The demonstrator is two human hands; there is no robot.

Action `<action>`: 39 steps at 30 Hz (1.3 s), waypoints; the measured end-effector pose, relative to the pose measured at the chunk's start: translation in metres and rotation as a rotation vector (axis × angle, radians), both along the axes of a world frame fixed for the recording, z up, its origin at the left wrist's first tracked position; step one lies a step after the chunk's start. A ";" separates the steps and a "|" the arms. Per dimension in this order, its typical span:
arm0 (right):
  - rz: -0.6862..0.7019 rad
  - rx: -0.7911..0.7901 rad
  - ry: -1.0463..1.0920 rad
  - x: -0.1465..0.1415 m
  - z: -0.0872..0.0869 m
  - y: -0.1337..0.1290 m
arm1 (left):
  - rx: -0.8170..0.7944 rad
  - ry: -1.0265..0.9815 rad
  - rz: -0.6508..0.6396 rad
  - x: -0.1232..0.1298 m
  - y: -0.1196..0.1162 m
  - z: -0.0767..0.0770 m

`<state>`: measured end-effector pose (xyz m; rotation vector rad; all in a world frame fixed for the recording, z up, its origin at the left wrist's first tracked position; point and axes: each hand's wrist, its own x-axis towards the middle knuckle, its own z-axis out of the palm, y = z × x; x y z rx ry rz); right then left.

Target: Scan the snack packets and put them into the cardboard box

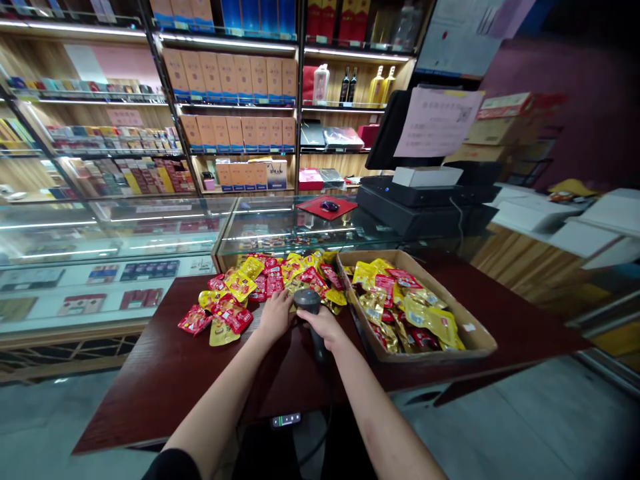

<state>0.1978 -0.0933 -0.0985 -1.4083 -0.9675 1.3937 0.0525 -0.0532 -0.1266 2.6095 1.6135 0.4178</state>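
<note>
My right hand [324, 325] is wrapped round the handle of a dark barcode scanner [307, 300], its head pointing away from me. Just left of the scanner, my left hand [277, 313] rests at the near edge of a pile of red and yellow snack packets [260, 277]; whether its fingertips grip a packet is hidden. More red packets [233, 315] lie at the left of the pile. On the right stands an open cardboard box [480, 333] with several gold, yellow and red packets [425, 313] inside.
The dark red table [185, 380] adjoins a glass counter [160, 230]. On the counter are a mouse [329, 206] on a red pad and a monitor [393, 130] with paper on it. Shelves of boxes [240, 79] stand behind. A cable hangs by the table's near edge.
</note>
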 end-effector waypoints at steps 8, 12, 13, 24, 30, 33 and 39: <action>-0.093 0.030 0.148 0.013 -0.004 -0.007 | -0.022 0.089 0.023 -0.013 -0.022 0.015; -0.113 0.008 0.152 0.017 -0.001 -0.010 | -0.068 -0.008 0.045 -0.040 -0.031 0.018; -0.114 0.006 0.155 0.017 0.000 -0.010 | -0.076 -0.052 0.057 -0.047 -0.032 0.020; 0.007 0.029 0.385 -0.001 0.002 -0.013 | -0.451 -0.876 0.205 -0.057 -0.044 0.012; -0.041 0.070 0.473 -0.001 0.019 -0.017 | -0.647 -1.181 0.105 -0.041 -0.054 0.031; -0.040 0.085 0.488 0.000 0.029 -0.019 | -0.645 -1.212 0.138 -0.035 -0.054 0.045; -0.021 0.139 0.558 0.001 0.033 -0.020 | -0.579 -1.244 0.199 -0.033 -0.044 0.060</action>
